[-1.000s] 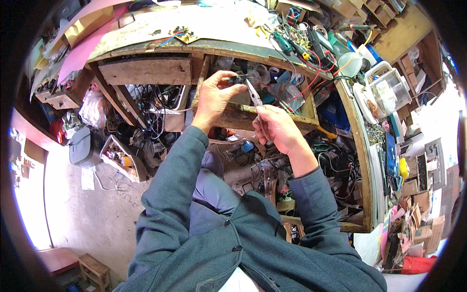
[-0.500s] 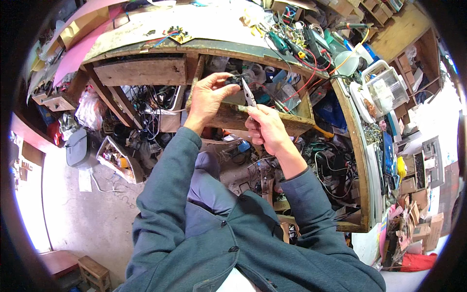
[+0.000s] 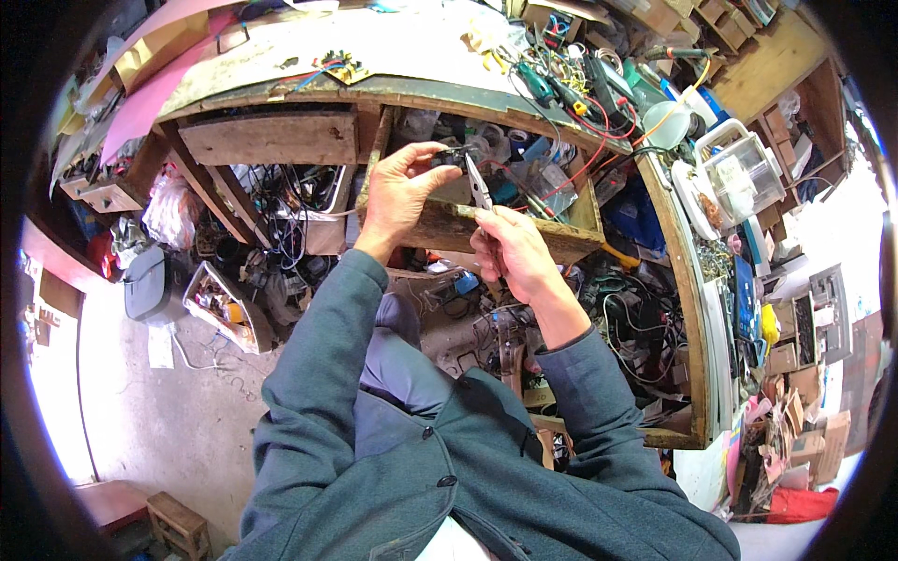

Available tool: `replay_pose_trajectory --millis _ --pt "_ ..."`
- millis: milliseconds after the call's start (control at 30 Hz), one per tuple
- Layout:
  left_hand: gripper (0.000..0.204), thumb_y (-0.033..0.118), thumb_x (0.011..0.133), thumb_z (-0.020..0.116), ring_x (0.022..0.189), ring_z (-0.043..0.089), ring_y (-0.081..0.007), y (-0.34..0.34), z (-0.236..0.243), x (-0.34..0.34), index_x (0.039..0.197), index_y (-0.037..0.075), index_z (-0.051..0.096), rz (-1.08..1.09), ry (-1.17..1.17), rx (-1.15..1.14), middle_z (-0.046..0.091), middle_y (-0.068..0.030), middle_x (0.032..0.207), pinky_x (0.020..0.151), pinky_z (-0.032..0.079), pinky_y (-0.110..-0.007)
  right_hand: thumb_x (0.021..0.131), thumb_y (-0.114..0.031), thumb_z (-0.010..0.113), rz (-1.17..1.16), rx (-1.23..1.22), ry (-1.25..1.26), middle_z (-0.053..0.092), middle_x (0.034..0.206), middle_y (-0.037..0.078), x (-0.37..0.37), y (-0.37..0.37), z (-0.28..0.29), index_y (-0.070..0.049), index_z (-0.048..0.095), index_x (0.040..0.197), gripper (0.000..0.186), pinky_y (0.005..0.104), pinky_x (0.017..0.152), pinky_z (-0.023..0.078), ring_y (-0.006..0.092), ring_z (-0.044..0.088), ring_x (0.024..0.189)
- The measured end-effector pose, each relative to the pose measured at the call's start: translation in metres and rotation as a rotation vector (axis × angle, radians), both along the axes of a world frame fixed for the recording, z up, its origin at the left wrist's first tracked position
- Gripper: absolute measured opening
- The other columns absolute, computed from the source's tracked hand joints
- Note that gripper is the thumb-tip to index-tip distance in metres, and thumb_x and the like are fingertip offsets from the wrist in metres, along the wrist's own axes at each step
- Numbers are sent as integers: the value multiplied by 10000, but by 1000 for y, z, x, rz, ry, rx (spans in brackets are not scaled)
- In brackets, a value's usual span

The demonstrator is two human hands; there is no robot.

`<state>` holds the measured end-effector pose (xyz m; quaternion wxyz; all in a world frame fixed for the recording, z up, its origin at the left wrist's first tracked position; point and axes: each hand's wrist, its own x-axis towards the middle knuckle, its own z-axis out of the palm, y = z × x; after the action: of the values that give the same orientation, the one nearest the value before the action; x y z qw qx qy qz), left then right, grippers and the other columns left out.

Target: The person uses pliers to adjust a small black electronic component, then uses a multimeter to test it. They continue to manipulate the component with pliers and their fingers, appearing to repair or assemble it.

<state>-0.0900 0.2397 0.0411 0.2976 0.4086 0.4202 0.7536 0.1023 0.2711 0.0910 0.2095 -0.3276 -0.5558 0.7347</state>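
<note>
My left hand (image 3: 404, 190) pinches a small dark part (image 3: 451, 154) between thumb and fingers, above an open wooden drawer (image 3: 486, 229). What kind of part it is, I cannot make out. In my right hand (image 3: 514, 248) is a pair of needle-nose pliers (image 3: 478, 184), its handles wrapped by my fingers. The pliers' tips point up and away from me and meet the right end of the dark part. Whether the jaws grip it is too small to tell. Below both hands, the drawer holds jumbled clear plastic pieces and other small parts.
A small circuit board with wires (image 3: 339, 67) lies on the bench top (image 3: 412, 56). Tools and tangled leads (image 3: 571, 84) crowd its right side. A clear plastic box (image 3: 744, 173) stands farther right. At lower left are a grey bin (image 3: 154, 283) and a white basket (image 3: 229, 309).
Both hands stay almost in place over the drawer, still holding the dark part and the pliers. Only a very slight shift of the pliers and the view shows.
</note>
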Motion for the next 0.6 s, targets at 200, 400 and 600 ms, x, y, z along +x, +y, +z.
replay_pose_trajectory --millis 200,400,600 --pt "283 11 832 787 847 664 -73 -4 5 -1 1107 19 723 9 30 -47 744 -35 950 764 535 -227 1013 -312 601 17 -24 -49 443 661 -51 0 -3 6 -134 480 843 274 218 409 284 47 372 503" --pt "287 42 840 790 831 676 -83 -3 3 -2 1118 16 721 27 52 -76 748 -47 935 758 540 -239 1009 -313 611 43 -1 -35 450 658 -49 -1 -2 6 -131 486 841 278 225 403 289 50 384 501" --pt "293 61 826 812 883 665 -80 -1 5 1 1095 33 700 47 64 -31 734 -36 965 773 531 -234 1007 -311 614 27 28 -49 466 657 -40 1 0 6 -118 504 839 278 234 406 308 57 413 497"
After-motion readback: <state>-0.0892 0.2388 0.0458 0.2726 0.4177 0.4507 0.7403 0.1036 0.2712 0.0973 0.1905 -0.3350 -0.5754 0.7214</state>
